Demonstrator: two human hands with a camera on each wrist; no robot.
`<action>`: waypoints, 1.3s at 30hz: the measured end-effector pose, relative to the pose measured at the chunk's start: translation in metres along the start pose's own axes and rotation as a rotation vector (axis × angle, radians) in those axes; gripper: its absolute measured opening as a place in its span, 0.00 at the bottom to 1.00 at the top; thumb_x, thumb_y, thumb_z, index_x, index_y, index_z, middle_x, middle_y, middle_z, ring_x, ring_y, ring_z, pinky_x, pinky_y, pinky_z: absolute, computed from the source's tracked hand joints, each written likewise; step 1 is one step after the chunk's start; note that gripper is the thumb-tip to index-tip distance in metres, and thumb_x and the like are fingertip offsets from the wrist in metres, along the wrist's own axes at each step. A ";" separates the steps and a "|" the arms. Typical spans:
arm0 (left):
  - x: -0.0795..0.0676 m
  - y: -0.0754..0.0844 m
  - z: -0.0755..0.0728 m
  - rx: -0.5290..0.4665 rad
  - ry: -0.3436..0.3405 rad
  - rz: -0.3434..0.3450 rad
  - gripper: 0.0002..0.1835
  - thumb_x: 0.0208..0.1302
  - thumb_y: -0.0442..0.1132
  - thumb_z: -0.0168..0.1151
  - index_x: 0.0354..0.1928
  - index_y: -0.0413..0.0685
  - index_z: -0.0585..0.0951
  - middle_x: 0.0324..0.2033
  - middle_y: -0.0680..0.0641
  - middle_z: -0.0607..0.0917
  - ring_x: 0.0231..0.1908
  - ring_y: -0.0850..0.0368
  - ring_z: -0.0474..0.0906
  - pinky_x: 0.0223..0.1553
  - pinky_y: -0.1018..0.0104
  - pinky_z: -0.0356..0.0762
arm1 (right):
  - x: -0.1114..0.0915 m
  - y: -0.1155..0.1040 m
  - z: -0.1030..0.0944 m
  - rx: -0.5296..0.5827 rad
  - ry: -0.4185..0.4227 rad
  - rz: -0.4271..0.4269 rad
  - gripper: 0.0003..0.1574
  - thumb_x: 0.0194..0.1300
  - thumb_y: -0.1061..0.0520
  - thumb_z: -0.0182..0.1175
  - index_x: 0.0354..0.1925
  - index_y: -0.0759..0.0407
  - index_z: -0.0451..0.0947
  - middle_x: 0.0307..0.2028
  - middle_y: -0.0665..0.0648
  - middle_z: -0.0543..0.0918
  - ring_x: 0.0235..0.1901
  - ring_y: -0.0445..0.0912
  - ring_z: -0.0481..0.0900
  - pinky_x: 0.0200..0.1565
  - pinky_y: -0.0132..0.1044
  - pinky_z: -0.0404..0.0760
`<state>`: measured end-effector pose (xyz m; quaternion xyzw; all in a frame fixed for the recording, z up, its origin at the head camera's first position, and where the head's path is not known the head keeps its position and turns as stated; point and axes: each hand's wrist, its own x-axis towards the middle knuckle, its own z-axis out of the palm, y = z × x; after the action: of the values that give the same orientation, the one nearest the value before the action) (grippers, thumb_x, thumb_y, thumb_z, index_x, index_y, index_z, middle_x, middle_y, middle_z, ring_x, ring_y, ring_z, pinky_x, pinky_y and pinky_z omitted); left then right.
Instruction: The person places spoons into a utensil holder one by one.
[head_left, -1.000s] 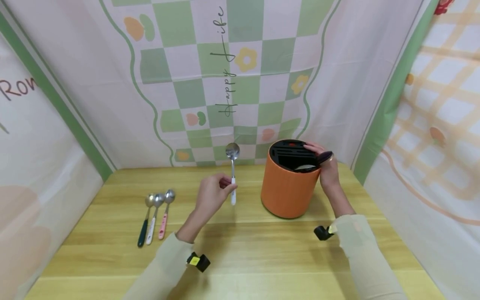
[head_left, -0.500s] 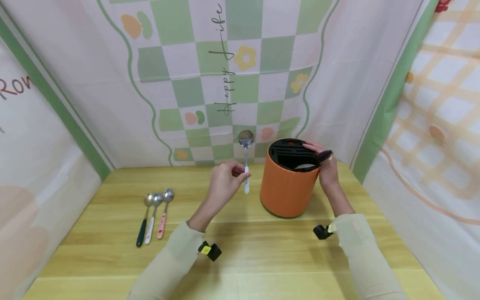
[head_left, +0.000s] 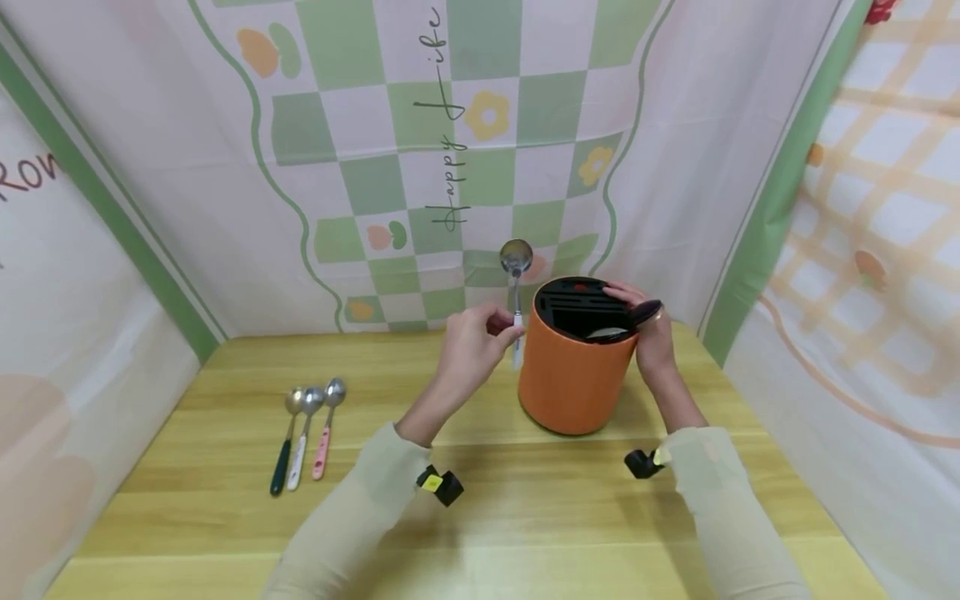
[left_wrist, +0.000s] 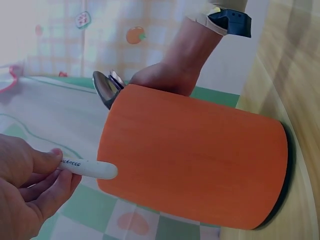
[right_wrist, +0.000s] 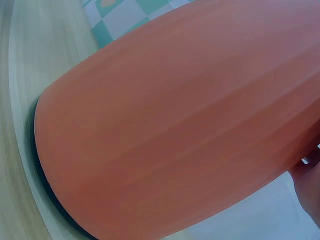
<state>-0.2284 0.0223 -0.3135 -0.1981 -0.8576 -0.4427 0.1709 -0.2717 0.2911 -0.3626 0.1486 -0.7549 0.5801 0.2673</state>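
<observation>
My left hand (head_left: 474, 348) pinches a metal spoon (head_left: 517, 258) by its white handle, bowl end up, just left of the orange utensil holder (head_left: 573, 383). Lettering shows on that handle (left_wrist: 90, 169) in the left wrist view, where its lower end overlaps the holder's wall. At the holder's right side, my right hand (head_left: 654, 342) grips the upper wall, fingers over the rim of the black slotted top (head_left: 573, 296). A dark rounded utensil end (head_left: 645, 313) sticks out of the top beside that hand. The right wrist view is mostly filled by the holder's wall.
Three more spoons lie side by side on the wooden table (head_left: 510, 550) at the left: one with a dark green handle (head_left: 281, 468), one white (head_left: 297, 462), one pink (head_left: 322, 454). A checkered cloth (head_left: 442, 183) hangs behind the table.
My left hand has carried the spoon right and upward, close to the utensil holder. My right hand and the holder have stayed in place.
</observation>
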 end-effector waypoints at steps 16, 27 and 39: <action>0.023 0.024 0.006 -0.035 0.007 0.092 0.08 0.64 0.42 0.68 0.36 0.44 0.85 0.32 0.48 0.88 0.32 0.59 0.84 0.33 0.76 0.81 | 0.000 0.013 0.000 0.051 0.011 -0.043 0.39 0.81 0.45 0.33 0.55 0.76 0.77 0.63 0.71 0.75 0.62 0.34 0.72 0.65 0.24 0.66; 0.038 0.036 0.013 -0.028 0.058 0.161 0.09 0.62 0.41 0.70 0.34 0.43 0.84 0.31 0.46 0.89 0.33 0.57 0.86 0.35 0.73 0.82 | 0.001 0.013 -0.001 0.030 0.011 -0.048 0.36 0.81 0.48 0.33 0.55 0.75 0.78 0.62 0.70 0.75 0.62 0.34 0.71 0.65 0.24 0.66; 0.052 0.037 0.036 0.030 -0.004 0.146 0.08 0.61 0.43 0.71 0.30 0.47 0.84 0.26 0.50 0.85 0.26 0.62 0.78 0.27 0.80 0.72 | 0.002 0.015 0.000 0.034 0.012 -0.081 0.36 0.82 0.49 0.34 0.54 0.76 0.78 0.61 0.72 0.76 0.61 0.34 0.72 0.63 0.23 0.67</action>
<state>-0.2591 0.0816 -0.2834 -0.2584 -0.8477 -0.4159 0.2040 -0.2819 0.2956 -0.3736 0.1800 -0.7367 0.5825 0.2926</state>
